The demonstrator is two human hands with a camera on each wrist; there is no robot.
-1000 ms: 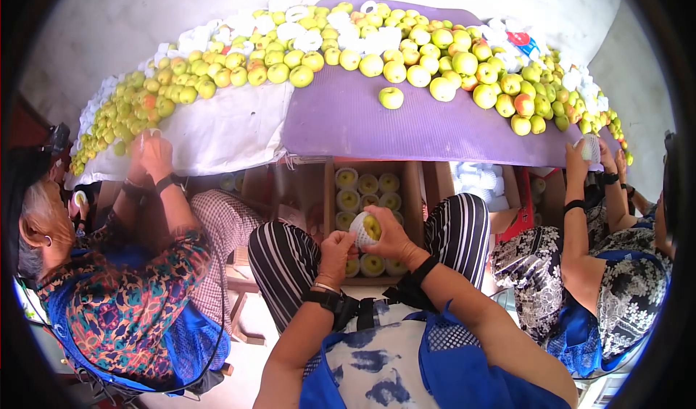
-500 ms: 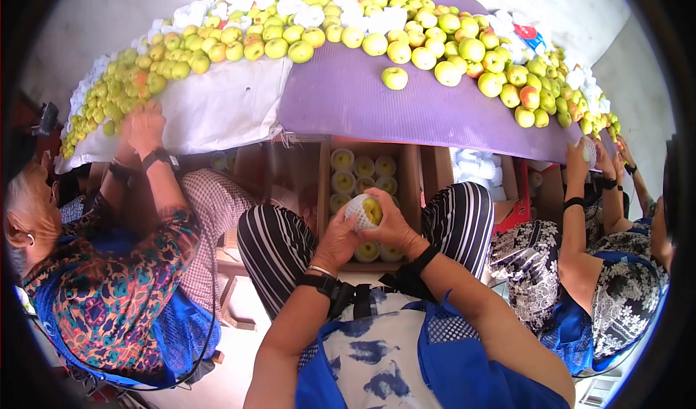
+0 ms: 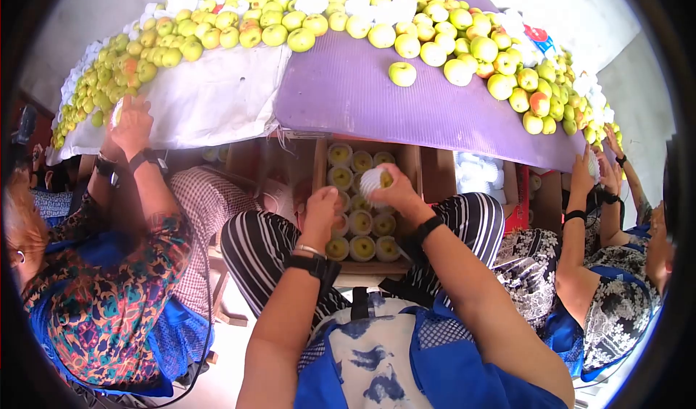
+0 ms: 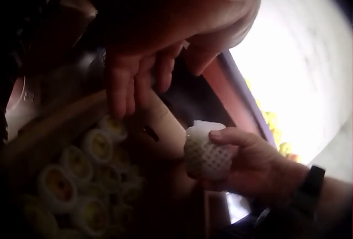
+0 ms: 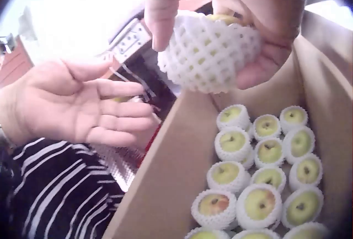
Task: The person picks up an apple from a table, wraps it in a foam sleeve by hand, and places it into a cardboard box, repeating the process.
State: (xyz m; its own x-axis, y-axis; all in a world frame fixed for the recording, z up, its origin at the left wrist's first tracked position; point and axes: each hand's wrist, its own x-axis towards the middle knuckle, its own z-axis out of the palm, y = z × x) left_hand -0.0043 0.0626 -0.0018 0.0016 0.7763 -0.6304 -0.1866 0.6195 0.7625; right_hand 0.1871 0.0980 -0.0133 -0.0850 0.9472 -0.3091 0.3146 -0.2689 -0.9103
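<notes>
My right hand (image 5: 242,7) grips an apple in a white foam net (image 5: 209,54), thumb on one side and fingers on the other, above the cardboard box (image 5: 160,167). Inside the box, rows of green apples (image 5: 259,203) sit in foam nets. My left hand (image 5: 83,104) holds nothing; its palm faces up and its fingers are loosely straight, beside the box's left wall. In the head view the netted apple (image 3: 372,183) is over the box's far half, and the left hand (image 3: 322,213) is at the left edge.
Behind the box stands a table with a purple mat (image 3: 348,97) and a white cloth (image 3: 210,97), heaped with loose apples (image 3: 384,36). A box of white foam nets (image 3: 478,173) is at the right. Other people sit close on both sides, hands at the table edge.
Both hands were together on the netted apple. The left hand has let go and moved left, while the right hand has carried the apple forward over the box.
</notes>
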